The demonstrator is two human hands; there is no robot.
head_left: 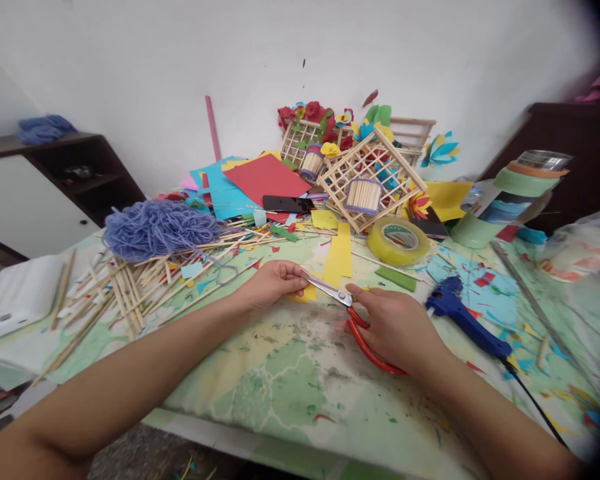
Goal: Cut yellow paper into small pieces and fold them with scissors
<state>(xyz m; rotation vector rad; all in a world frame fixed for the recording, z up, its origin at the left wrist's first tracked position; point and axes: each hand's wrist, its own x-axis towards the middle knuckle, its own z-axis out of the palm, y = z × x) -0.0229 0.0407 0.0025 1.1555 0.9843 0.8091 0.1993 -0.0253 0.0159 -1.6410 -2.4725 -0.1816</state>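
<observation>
My left hand [273, 283] pinches a small piece of yellow paper [300, 293] at the fingertips. My right hand [395, 327] grips red-handled scissors [330, 293], whose steel blades point left and reach that paper beside my left fingers. A longer yellow paper strip [338, 257] lies just beyond the blades. Wooden sticks [130, 287] are heaped to the left of my left hand. A blue glue gun [463, 317] lies to the right of my right hand.
The table has a map-printed cover [290, 380] strewn with paper scraps. Blue yarn [157, 230], a yellow tape roll [399, 241], a phone [285, 203], coloured card [265, 179] and wooden lattice crafts [367, 180] with paper flowers stand beyond. A white cloth [17, 297] lies at the left.
</observation>
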